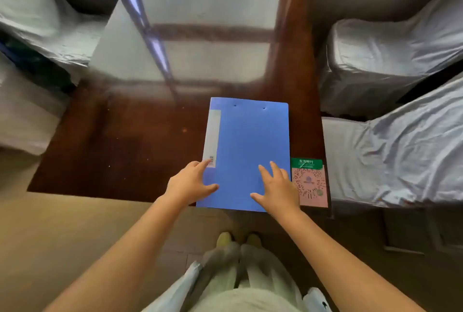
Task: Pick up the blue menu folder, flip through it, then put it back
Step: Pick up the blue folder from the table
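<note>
Both of your hands lie spread over the near end of the blue folder [246,154], which sits closed and flat on the dark table [125,141], lower centre of the frame. Your left hand [191,182] covers its lower-left corner, your right hand [276,190] its lower-right; fingers splayed, gripping nothing. A pink card [312,184] lies just right.

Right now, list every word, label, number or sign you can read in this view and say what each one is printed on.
"东方树叶": white characters on the green header of the pink QR-code card, which lies on the table right of the blue menu folder.
QR code and small print on that card: too blurred to read.
Pale spine label on the folder: carries a small barcode-like mark, too small to read.
No other text is visible.
</note>
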`<control>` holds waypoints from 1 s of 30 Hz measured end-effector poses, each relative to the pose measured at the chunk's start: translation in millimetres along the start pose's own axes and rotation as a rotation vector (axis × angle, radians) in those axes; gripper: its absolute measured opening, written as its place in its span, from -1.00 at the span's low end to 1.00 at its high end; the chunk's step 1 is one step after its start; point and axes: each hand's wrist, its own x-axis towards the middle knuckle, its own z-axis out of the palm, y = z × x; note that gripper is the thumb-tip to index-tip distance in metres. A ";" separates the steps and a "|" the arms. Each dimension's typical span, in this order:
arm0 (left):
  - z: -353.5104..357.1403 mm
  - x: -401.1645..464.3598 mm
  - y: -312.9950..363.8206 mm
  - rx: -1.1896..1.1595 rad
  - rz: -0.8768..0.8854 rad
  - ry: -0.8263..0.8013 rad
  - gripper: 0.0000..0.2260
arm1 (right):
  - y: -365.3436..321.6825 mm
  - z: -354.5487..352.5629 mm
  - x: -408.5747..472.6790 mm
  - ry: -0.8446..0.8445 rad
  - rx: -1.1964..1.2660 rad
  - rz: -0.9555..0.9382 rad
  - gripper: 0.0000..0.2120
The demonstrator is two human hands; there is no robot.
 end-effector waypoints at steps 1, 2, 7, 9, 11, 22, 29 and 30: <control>1.1 -1.1 -0.4 0.013 -0.021 -0.024 -0.31 | -2.5 2.5 1.1 -0.023 -0.033 0.006 -0.26; 3.8 -0.7 -0.2 0.012 -0.036 -0.040 -0.31 | -3.8 4.8 1.8 -0.025 -0.050 0.017 -0.26; 19.9 3.6 0.1 -0.281 -0.111 0.004 -0.21 | -5.9 19.2 0.6 -0.016 -0.103 0.018 -0.27; 19.8 8.3 0.2 -0.410 -0.195 0.041 -0.23 | -5.4 19.6 1.1 -0.008 -0.113 0.010 -0.28; 20.2 12.3 -3.4 -0.530 -0.308 0.024 -0.32 | -6.1 20.1 1.7 -0.012 -0.117 0.002 -0.28; 9.1 8.5 -8.5 -0.910 -0.356 -0.096 -0.69 | -2.0 21.2 5.2 -0.015 -0.127 -0.030 -0.29; -19.2 -6.4 -5.3 -1.015 -0.254 0.002 -0.69 | 3.9 -4.5 11.5 0.007 0.149 -0.035 -0.37; -27.4 -8.2 -4.8 -1.034 -0.230 0.021 -0.70 | 6.1 -12.4 13.5 0.031 0.222 -0.033 -0.39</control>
